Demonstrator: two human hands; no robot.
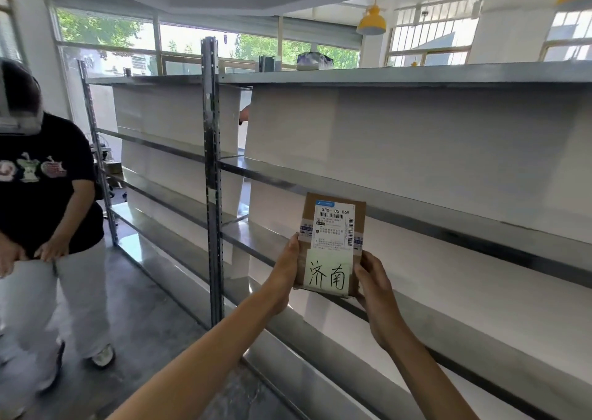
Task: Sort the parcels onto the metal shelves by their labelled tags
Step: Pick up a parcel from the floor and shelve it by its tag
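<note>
I hold a small brown cardboard parcel [333, 243] upright in front of the metal shelves [416, 205]. It bears a white shipping label and a pale handwritten tag with two Chinese characters. My left hand [285, 275] grips its left edge and my right hand [374, 288] grips its right edge. The parcel hovers at the level of the middle shelf boards, in front of them and not resting on any. No parcels lie on the shelf boards in view.
A grey perforated upright post [213, 179] stands just left of the parcel. Another person [48, 202] in a black shirt and white trousers stands on the left in the aisle. White backing panels close the shelf rear. A box [312, 59] sits on the top shelf.
</note>
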